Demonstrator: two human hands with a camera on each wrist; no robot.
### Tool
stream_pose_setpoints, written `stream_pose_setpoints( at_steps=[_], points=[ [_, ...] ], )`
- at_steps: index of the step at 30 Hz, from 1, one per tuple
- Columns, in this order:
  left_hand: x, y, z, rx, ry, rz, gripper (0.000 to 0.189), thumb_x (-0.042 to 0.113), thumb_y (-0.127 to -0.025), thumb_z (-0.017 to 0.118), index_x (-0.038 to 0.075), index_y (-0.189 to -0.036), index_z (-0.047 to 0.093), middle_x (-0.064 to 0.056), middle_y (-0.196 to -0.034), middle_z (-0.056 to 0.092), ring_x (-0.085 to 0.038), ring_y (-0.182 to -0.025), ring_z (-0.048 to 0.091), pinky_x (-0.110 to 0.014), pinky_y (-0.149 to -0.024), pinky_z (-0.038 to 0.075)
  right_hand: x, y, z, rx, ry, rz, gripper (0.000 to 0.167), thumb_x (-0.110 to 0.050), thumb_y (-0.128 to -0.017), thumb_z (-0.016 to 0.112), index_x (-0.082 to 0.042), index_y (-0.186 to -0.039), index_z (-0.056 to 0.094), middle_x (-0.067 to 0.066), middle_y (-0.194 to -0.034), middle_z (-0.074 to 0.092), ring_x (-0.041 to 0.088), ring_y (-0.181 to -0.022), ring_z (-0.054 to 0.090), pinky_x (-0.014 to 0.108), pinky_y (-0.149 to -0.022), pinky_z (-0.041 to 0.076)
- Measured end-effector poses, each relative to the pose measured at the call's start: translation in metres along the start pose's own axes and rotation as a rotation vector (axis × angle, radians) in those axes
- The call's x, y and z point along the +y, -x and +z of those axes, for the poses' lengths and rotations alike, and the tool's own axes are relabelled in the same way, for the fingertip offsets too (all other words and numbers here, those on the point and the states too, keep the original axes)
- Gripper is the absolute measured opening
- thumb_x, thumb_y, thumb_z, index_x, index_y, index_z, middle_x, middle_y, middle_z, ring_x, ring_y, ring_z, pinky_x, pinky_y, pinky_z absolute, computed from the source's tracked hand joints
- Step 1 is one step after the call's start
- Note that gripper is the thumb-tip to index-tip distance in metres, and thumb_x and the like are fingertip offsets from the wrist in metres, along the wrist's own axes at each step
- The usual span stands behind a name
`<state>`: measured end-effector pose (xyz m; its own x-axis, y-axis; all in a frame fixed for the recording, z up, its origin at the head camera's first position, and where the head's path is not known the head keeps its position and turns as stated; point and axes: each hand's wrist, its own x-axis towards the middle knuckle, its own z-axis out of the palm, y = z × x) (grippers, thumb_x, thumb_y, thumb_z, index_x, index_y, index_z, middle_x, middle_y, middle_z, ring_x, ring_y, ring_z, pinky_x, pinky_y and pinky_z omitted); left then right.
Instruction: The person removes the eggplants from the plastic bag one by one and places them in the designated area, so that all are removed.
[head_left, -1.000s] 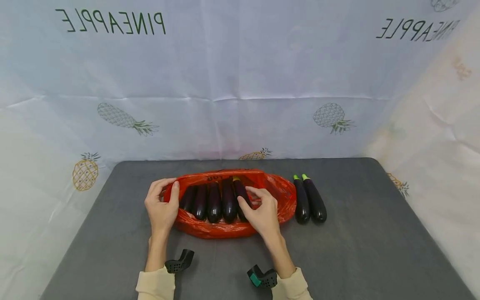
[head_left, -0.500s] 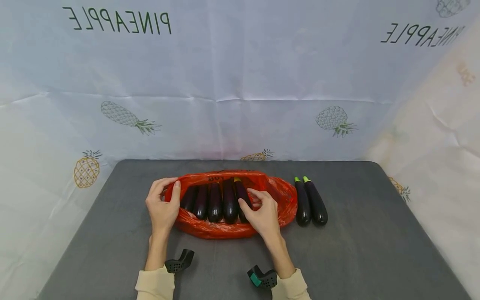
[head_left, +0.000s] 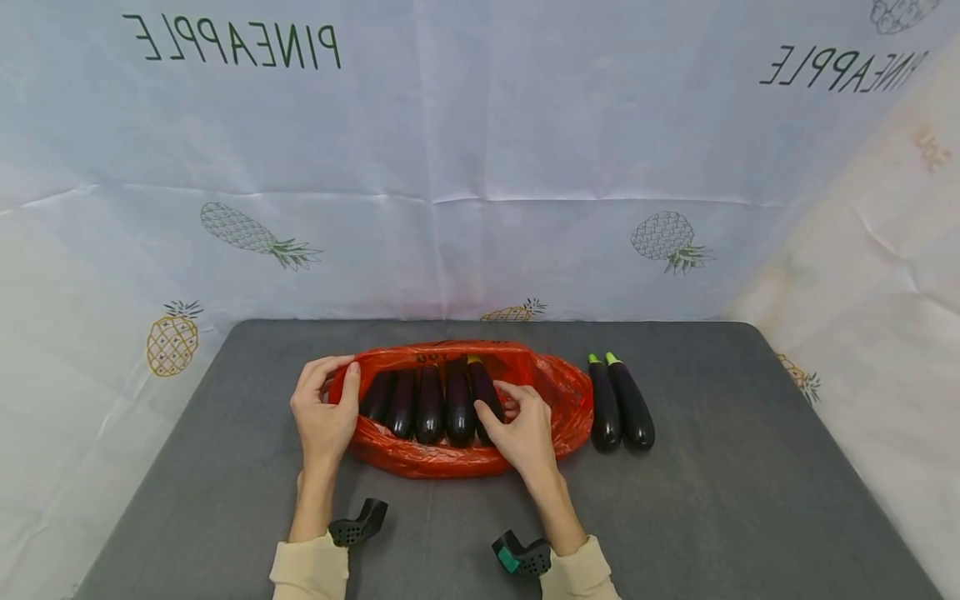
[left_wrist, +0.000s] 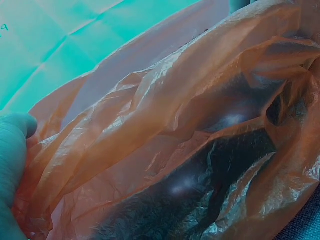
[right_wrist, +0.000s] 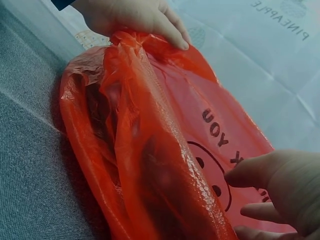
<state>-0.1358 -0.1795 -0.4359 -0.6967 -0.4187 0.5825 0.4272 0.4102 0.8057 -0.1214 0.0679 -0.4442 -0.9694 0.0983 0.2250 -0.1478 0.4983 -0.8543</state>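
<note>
A red plastic bag (head_left: 427, 463) lies on its side, its wide mouth showing several dark purple eggplants (head_left: 429, 407) in a row. My left hand (head_left: 324, 417) pinches the bag's left edge; in the right wrist view the plastic is bunched under that hand (right_wrist: 135, 17). At the bag's right side my right hand (head_left: 523, 429) reaches into the mouth, thumb over the rightmost eggplant (head_left: 483, 387). In the right wrist view its thumb and fingers (right_wrist: 250, 172) are apart, with nothing seen between them. Through the orange-tinted film in the left wrist view, dark eggplants (left_wrist: 185, 187) show.
Two more eggplants (head_left: 618, 404) with green stems lie side by side just right of the bag. All of this is on a grey table (head_left: 735, 467). A white cloth (head_left: 480, 167) printed with pineapples hangs behind and at the sides.
The head view has tilted slightly. My right hand has shifted a little to the left over the bag's mouth; my left hand keeps its place at the edge.
</note>
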Motion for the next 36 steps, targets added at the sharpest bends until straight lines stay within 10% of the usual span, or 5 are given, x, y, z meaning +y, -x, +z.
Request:
stream_pose_setpoints(
  at_steps=[36],
  points=[
    [-0.004,0.000,0.001,0.000,-0.003,0.007,0.013,-0.008,-0.090,0.068,-0.010,-0.102,0.073,-0.023,-0.101,0.064,0.004,-0.092,0.055,-0.007,-0.079,0.045,0.016,0.000,0.009,-0.067,0.058,0.043,0.052,-0.024,-0.084,0.083,0.006,-0.124,0.070,0.023,-0.110,0.073,0.028,-0.083,0.072,0.043,-0.075,0.062]
  ],
)
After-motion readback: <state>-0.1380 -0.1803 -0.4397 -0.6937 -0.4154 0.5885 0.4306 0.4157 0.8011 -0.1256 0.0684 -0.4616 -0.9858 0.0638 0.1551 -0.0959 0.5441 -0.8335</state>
